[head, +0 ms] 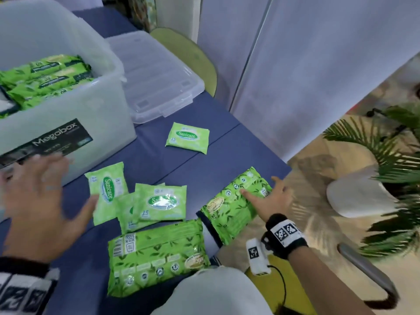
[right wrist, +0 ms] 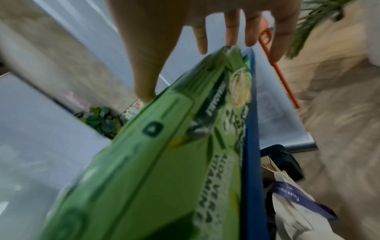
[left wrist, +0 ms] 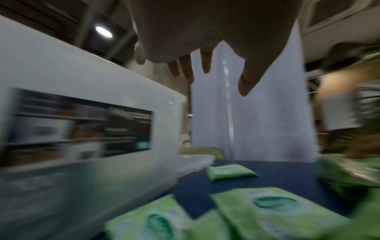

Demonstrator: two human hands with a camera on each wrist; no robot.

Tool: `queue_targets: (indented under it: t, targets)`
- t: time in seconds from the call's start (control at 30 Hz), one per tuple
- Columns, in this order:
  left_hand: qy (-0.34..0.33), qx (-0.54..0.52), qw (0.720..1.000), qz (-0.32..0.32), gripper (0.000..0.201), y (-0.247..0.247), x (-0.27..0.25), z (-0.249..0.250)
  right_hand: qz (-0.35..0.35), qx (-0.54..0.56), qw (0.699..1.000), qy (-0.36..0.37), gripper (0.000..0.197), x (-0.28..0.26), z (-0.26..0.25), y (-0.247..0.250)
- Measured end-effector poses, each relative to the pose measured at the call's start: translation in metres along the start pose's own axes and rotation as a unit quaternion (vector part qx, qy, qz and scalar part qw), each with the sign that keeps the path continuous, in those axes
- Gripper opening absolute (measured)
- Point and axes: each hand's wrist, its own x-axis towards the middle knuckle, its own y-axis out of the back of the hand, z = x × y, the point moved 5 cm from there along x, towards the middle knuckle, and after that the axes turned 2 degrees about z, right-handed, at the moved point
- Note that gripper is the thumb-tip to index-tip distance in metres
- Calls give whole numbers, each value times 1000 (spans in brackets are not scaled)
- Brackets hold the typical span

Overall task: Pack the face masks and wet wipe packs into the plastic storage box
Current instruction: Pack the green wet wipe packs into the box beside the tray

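The translucent plastic storage box [head: 68, 105] stands at the back left of the blue table and holds several large green wipe packs [head: 52, 73]. On the table lie small Sanicare packs [head: 187, 138], [head: 106, 192], [head: 161, 202] and two large green packs [head: 156, 255], [head: 236, 205]. My left hand [head: 68, 183] hovers, blurred, in front of the box with fingers spread and holds nothing; the left wrist view shows its fingers [left wrist: 205, 65] over the small packs [left wrist: 277, 211]. My right hand [head: 268, 194] is spread over the right large pack [right wrist: 164, 146] at the table's edge, thumb touching its top.
The box's clear lid [head: 159, 76] lies behind the packs, by a green chair [head: 193, 53]. White partition panels [head: 318, 64] stand behind. The table's right edge [head: 286, 167] runs just past my right hand. A potted plant [head: 363, 196] stands on the floor beyond.
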Motion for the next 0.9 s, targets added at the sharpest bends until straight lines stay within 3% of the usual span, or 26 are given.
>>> queue_targets:
  t: [0.07,0.13,0.2,0.27,0.37,0.47,0.57,0.63,0.7,0.8,0.83,0.9]
  targets:
    - [-70,35,996,-38,66,-19,14,37,-22,14,999,-32,96,2,6,-5]
    - [-143,19,980,-138,65,-59,7,76,-50,47,996,-56,96,5,13,-10]
    - [-171,9,954,-246,67,-100,-7,95,-59,71,993,-68,89,7,20,-13]
    - [-196,-9,936,-293,72,-126,-16,118,-64,112,987,-94,80,8,25,-16]
    - [-172,-9,912,-373,86,-159,-26,143,-93,201,963,-154,87,5,37,-26]
    - [-103,0,905,-413,113,-176,-18,143,-97,189,966,-145,78,0,43,-28]
    - [-67,15,894,-442,127,-188,-11,133,-99,35,994,3,66,-11,35,-21]
    - [-62,32,893,-445,128,-193,-5,130,-65,-94,982,153,79,-21,29,-14]
    - [-66,46,897,-435,125,-194,1,131,-55,-178,939,289,90,-32,21,-14]
    - [-84,41,899,-429,118,-192,10,132,-137,-300,862,385,99,-40,11,-27]
    - [-69,20,900,-431,113,-191,15,130,-158,-320,845,400,103,-39,9,-31]
    - [55,-104,909,-401,87,-184,31,119,-168,-344,818,429,112,-37,-1,-34]
